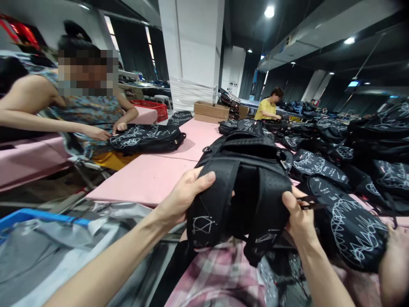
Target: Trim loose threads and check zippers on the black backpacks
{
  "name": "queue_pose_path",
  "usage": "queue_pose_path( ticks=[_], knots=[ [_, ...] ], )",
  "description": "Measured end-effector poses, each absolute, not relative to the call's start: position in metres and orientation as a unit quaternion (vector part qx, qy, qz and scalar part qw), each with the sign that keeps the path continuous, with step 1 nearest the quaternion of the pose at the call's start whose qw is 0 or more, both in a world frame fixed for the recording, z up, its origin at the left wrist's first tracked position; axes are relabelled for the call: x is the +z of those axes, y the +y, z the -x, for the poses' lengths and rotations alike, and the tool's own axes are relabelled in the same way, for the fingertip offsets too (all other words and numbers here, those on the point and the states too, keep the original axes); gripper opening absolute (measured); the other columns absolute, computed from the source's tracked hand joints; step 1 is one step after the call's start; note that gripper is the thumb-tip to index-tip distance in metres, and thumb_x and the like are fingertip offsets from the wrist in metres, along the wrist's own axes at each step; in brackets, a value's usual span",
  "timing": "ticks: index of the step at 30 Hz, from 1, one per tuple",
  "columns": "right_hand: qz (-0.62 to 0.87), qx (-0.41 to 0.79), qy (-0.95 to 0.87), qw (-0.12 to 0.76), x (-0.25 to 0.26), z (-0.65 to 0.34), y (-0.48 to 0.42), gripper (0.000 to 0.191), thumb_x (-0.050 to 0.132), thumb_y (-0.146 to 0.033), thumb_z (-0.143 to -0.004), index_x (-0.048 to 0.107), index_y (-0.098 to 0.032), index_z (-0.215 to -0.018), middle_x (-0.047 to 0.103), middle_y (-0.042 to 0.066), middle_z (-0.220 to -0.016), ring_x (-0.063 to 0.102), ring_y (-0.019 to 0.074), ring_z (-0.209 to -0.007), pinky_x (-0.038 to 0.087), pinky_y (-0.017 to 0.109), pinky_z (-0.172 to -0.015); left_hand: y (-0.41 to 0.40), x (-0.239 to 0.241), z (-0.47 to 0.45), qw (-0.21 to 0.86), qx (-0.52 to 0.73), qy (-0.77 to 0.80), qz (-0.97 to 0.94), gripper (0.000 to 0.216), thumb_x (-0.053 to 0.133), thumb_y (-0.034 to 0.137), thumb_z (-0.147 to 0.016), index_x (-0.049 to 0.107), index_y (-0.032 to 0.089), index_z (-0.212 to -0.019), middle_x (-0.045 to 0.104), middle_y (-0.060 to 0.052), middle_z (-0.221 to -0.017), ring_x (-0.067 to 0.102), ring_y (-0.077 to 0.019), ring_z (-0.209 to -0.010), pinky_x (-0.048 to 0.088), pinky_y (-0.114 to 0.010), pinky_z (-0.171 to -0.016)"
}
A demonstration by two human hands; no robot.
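I hold a black backpack with its padded back and shoulder straps facing me, above my lap. My left hand grips its left side, thumb lying over the left strap. My right hand grips the right side, thumb on the mesh padding, near a thin black strap end. White line drawings show on the lower edge of the backpack. Both hands are closed on the bag.
A pink table lies ahead. A heap of similar black printed backpacks fills the right. A person at the left handles another backpack. A person in yellow sits far back. A blue bin with plastic sheeting is at lower left.
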State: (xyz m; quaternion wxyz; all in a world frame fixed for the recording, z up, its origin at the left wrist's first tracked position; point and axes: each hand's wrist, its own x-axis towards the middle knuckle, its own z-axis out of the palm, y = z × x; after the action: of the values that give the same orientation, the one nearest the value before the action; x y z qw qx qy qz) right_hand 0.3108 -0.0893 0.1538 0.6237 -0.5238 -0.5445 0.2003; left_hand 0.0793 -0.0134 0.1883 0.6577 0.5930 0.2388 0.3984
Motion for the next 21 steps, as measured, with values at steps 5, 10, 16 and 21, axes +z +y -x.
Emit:
queue_pose_path(
  ticks=[5, 10, 16, 21],
  knots=[
    [0.561, 0.099, -0.411, 0.712, 0.170, -0.320, -0.079, 0.027, 0.058, -0.049, -0.076, 0.054, -0.022, -0.079, 0.057, 0.002, -0.067, 0.057, 0.0195, -0.066, 0.047, 0.032, -0.058, -0.013, 0.211, -0.094, 0.646, 0.446, 0.197, -0.588, 0.044, 0.063, 0.046, -0.074, 0.057, 0.011, -0.100, 0.070, -0.010, -0.088, 0.066, -0.0205, -0.065, 0.055, -0.029, -0.055],
    [0.577, 0.252, -0.406, 0.662, 0.105, -0.314, -0.007, 0.033, 0.064, -0.049, -0.068, 0.049, -0.019, -0.071, 0.055, -0.002, -0.068, 0.053, 0.0133, -0.066, 0.044, 0.026, -0.062, 0.053, 0.133, -0.121, 0.675, 0.443, 0.275, -0.521, 0.038, 0.059, 0.039, -0.080, 0.059, 0.007, -0.101, 0.070, -0.012, -0.085, 0.066, -0.0194, -0.066, 0.054, -0.028, -0.058],
    [0.603, 0.453, -0.347, 0.557, -0.038, -0.294, -0.005, 0.040, 0.068, -0.053, -0.060, 0.052, -0.016, -0.066, 0.048, -0.005, -0.056, 0.041, 0.0090, -0.055, 0.033, 0.021, -0.049, 0.054, -0.030, -0.094, 0.721, 0.352, 0.441, -0.402, 0.027, 0.055, 0.031, -0.085, 0.060, 0.005, -0.093, 0.070, -0.015, -0.087, 0.067, -0.0187, -0.068, 0.053, -0.026, -0.058],
    [0.615, 0.505, -0.303, 0.524, -0.071, -0.299, -0.015, 0.044, 0.070, -0.054, -0.059, 0.046, -0.017, -0.063, 0.030, -0.010, -0.051, 0.018, 0.0042, -0.045, 0.014, 0.021, -0.040, 0.043, -0.070, -0.073, 0.786, 0.327, 0.416, -0.320, 0.034, 0.053, 0.034, -0.086, 0.059, 0.005, -0.103, 0.066, -0.019, -0.105, 0.068, -0.0223, -0.078, 0.055, -0.029, -0.064]
  ],
)
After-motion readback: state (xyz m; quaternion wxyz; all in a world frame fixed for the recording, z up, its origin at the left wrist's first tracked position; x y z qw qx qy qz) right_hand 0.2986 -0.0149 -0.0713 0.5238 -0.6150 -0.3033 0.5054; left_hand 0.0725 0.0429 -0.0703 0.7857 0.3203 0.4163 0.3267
